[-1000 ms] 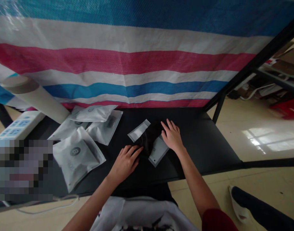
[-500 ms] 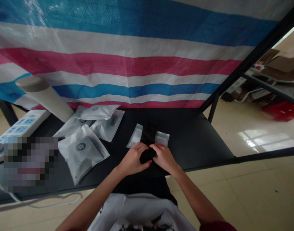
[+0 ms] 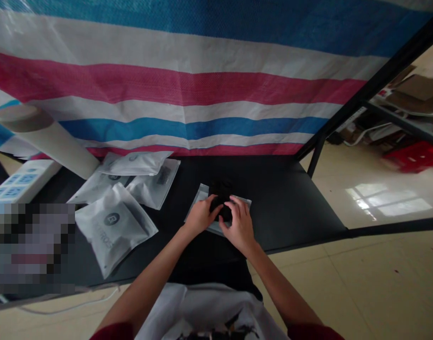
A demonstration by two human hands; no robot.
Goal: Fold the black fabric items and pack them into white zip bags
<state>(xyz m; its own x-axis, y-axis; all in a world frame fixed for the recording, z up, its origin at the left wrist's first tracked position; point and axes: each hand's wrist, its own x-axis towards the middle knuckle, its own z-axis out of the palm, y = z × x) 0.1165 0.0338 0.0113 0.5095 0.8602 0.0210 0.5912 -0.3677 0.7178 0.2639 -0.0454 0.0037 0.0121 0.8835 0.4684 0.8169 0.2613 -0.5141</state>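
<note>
A piece of folded black cloth (image 3: 221, 189) lies on top of a flat translucent plastic bag (image 3: 201, 193), on the black table. What sort of garment or item the cloth is, I cannot make out. My left hand (image 3: 201, 216) grips its near left side, fingers curled over the edge and thumb on top. From the right, my right hand (image 3: 240, 222) holds the near part between bent fingers and thumb. The cloth covers the bag's middle, so only its borders show.
Several filled frosted zip bags (image 3: 117, 226) with dark round logos are piled left of my hands. Behind them leans a white bottle (image 3: 56, 141) with a grey cap, near a power strip (image 3: 25, 182). A striped sheet (image 3: 188, 85) hangs along the table's back.
Both hands have moved away from me with the cloth's near end, folding it over onto the bag. The cloth now looks shorter. The view has shifted slightly.
</note>
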